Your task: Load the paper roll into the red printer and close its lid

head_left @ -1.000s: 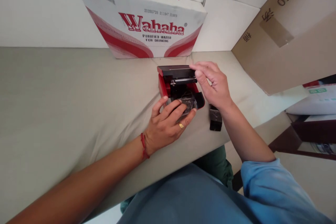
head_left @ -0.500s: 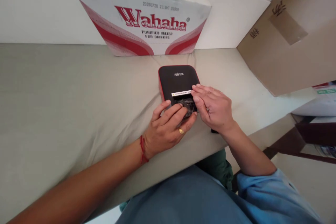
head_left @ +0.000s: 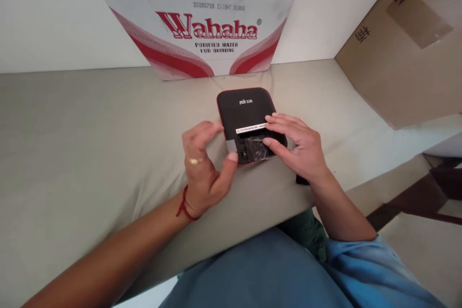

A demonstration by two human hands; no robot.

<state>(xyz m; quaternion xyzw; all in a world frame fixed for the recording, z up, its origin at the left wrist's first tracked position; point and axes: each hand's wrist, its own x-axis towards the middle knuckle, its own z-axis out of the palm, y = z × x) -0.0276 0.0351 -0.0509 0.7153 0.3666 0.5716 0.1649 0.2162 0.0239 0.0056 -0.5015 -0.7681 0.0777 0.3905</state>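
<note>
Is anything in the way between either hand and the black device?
Nothing visible stands between. The right hand lies on the right side of the black device; the left hand is at its left edge, contact unclear.

A carton bars passage behind the black device; left of the left hand, cloth lies open

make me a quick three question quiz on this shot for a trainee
1. Which hand wears the ring, left or right?
2. True or false: the lid of the device stands wide open.
3. Fill in: the carton behind the device reads "____" in large red letters.

Key:
1. The left hand, which also has a red bracelet at its wrist.
2. False: the lid is down.
3. Wahaha.
</note>
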